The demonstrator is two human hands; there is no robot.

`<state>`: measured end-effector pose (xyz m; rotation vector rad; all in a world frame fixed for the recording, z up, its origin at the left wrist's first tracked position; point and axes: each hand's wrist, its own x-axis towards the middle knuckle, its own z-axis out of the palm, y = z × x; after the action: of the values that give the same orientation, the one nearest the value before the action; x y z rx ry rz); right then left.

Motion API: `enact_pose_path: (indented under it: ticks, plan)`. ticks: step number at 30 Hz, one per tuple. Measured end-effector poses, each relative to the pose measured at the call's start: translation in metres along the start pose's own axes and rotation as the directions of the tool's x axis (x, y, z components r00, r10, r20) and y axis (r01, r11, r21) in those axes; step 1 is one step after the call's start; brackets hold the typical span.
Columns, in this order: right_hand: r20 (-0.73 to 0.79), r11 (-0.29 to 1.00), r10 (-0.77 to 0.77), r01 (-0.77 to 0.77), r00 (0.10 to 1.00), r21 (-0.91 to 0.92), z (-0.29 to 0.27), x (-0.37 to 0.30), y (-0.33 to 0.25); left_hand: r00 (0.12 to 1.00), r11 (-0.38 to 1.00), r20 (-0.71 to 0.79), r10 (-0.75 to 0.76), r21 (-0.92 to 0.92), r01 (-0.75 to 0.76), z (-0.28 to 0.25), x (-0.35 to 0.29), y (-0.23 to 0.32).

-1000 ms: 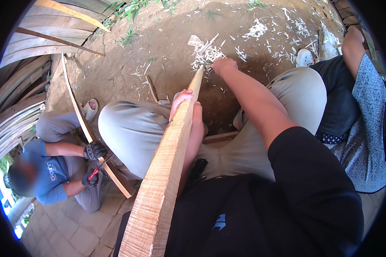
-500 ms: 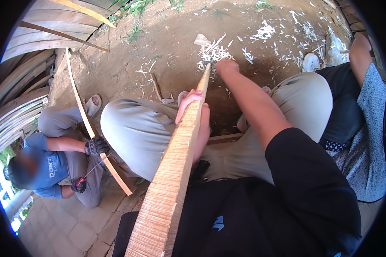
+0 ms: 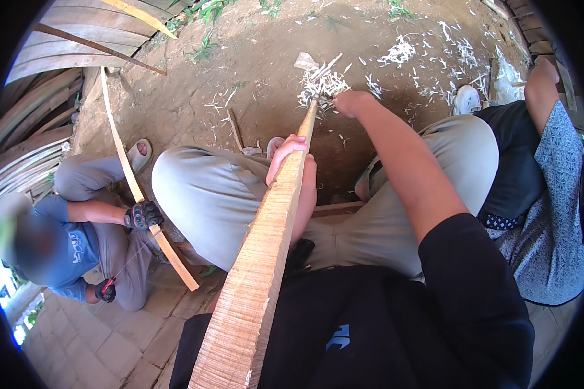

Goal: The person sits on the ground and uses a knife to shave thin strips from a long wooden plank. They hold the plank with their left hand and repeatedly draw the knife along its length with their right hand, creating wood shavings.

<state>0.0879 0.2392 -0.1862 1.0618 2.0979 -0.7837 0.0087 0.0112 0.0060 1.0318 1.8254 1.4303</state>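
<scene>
A long piece of pale wood or bamboo, with a finely ridged face, runs from the lower edge away from me and narrows to its far end. My left hand is closed around it, fingers wrapped over its narrower part. At the far tip, my right hand is closed on a knife whose small, dark blade meets the strip; the handle is hidden in my fist. Curled pale shavings lie in a heap on the ground just beyond the tip.
At left, a co-worker with a black glove holds another long strip and a thin red-handled tool. More shavings scatter across the dirt. Curved boards stand at upper left. Another person's patterned cloth is close at right.
My right hand has shifted slightly right, with its arm moving outward. My left hand keeps its grip in about the same place. The co-worker's tool hand has moved left and slightly down.
</scene>
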Motion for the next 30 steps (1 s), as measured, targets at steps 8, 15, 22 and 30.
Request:
enact_pose_path:
  ticks: [8, 15, 22, 30]
  plan:
    - [0.111, 0.977, -0.034, 0.056, 0.993, -0.205, -0.067, -0.076, -0.044, 1.0, 1.0, -0.011, 0.012, 0.019, -0.012, -0.005, -0.001, -0.001]
    - [0.19, 0.942, -0.071, 0.128, 0.979, -0.311, -0.09, -0.105, -0.048, 1.0, 0.998, 0.01, 0.008, 0.059, -0.009, -0.006, -0.002, 0.01]
    - [0.097, 0.952, -0.053, 0.079, 0.994, -0.295, -0.078, -0.098, -0.055, 0.993, 0.995, -0.06, 0.098, 0.028, -0.096, -0.004, 0.0, -0.008]
    - [0.123, 0.969, 0.036, -0.005, 0.992, -0.248, -0.065, -0.09, -0.061, 0.998, 0.999, -0.048, 0.032, 0.035, -0.03, -0.006, -0.001, -0.004]
